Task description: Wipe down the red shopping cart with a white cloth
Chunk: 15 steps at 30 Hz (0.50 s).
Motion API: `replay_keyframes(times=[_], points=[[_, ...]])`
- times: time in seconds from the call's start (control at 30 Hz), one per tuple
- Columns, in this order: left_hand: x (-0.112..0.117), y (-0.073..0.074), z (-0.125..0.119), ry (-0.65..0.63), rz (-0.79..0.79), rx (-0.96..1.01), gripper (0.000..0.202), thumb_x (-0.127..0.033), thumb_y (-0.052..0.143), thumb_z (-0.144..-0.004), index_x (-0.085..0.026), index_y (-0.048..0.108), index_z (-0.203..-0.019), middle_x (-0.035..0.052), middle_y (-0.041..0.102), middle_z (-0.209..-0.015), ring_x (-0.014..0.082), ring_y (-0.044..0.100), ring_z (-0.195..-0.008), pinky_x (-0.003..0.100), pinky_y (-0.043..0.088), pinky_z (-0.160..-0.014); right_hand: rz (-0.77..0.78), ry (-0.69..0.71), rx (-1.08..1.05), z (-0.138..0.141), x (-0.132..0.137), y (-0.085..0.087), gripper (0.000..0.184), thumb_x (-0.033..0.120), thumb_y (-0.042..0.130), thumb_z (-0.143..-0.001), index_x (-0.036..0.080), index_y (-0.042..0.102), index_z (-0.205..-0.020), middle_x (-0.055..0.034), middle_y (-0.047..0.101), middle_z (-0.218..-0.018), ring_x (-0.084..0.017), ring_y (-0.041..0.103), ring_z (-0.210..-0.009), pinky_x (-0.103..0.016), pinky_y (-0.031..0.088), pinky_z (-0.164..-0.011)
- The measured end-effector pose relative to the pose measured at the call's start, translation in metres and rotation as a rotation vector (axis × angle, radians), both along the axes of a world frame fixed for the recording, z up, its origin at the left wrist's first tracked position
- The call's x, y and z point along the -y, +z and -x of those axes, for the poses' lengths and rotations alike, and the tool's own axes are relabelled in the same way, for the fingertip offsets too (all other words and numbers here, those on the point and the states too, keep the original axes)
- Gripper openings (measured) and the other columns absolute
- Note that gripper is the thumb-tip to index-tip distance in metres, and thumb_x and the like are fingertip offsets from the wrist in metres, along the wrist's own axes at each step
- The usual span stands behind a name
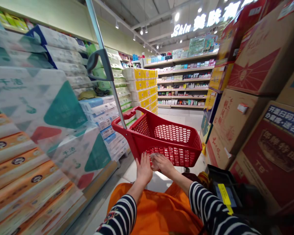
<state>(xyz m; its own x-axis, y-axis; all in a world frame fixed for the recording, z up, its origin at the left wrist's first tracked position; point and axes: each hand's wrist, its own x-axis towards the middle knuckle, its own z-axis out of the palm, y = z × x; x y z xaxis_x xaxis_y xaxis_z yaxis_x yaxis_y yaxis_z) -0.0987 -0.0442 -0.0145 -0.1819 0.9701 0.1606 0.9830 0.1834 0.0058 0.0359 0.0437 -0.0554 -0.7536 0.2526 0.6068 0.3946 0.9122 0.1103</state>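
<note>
A red plastic shopping basket cart with perforated sides stands in front of my knees, its grey handle on a long metal pole raised at the left. My left hand lies against the near side of the basket, fingers stretched upward and holding nothing. Beside it, my right hand is closed, fingers bent and pressed toward the same basket wall. Something small, pale and crumpled, perhaps a tissue or cloth, shows at its fingertips, mostly hidden. Both forearms come out of striped sleeves over orange fabric on my lap.
Tissue packs are stacked high along the left, with yellow-and-white packs farther back. Cardboard cartons rise close on the right. Shelves of small bottles and boxes cross the far end. A black item with a yellow label sits by my right arm.
</note>
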Motion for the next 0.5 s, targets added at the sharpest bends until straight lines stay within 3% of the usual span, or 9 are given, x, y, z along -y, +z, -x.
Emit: replay_keyframes(times=[0.13,0.23,0.3,0.5], points=[[-0.009,0.013,-0.005,0.025,-0.051,0.013,0.066,-0.018,0.036,-0.075,-0.008,0.023,-0.139,0.0113,0.014,-0.148,0.0235,0.012,-0.136,0.053,0.012,-0.108,-0.117,-0.073,-0.213,-0.018,-0.012,0.048,0.04,0.008,0.038,-0.087,0.015,0.052,-0.124,-0.0084,0.052,-0.128,-0.022,0.03,-0.13,-0.042,0.032,-0.105],[-0.013,0.019,-0.012,0.002,-0.062,0.013,0.07,-0.019,0.039,-0.073,-0.007,0.021,-0.139,0.0115,0.011,-0.149,0.025,0.01,-0.136,0.053,0.012,-0.108,-0.152,-0.116,-0.226,-0.026,-0.019,0.058,0.039,0.009,0.039,-0.088,0.016,0.052,-0.124,-0.0075,0.053,-0.127,-0.023,0.033,-0.129,-0.041,0.033,-0.105],[-0.012,0.019,-0.019,-0.022,-0.053,0.007,0.072,-0.018,0.04,-0.072,-0.007,0.02,-0.14,0.0112,0.012,-0.149,0.0248,0.01,-0.136,0.052,0.011,-0.108,-0.13,-0.132,-0.163,-0.03,-0.019,0.043,0.039,0.008,0.039,-0.087,0.016,0.052,-0.123,-0.0071,0.053,-0.126,-0.023,0.036,-0.127,-0.042,0.034,-0.104],[-0.001,0.003,-0.04,-0.148,0.075,-0.006,0.067,-0.02,0.037,-0.075,-0.01,0.023,-0.14,0.0104,0.017,-0.148,0.0242,0.012,-0.136,0.052,0.011,-0.109,0.091,-0.169,0.062,-0.04,-0.002,-0.031,0.041,0.012,0.047,-0.084,0.018,0.05,-0.125,-0.0094,0.054,-0.125,-0.021,0.043,-0.122,-0.038,0.039,-0.1]])
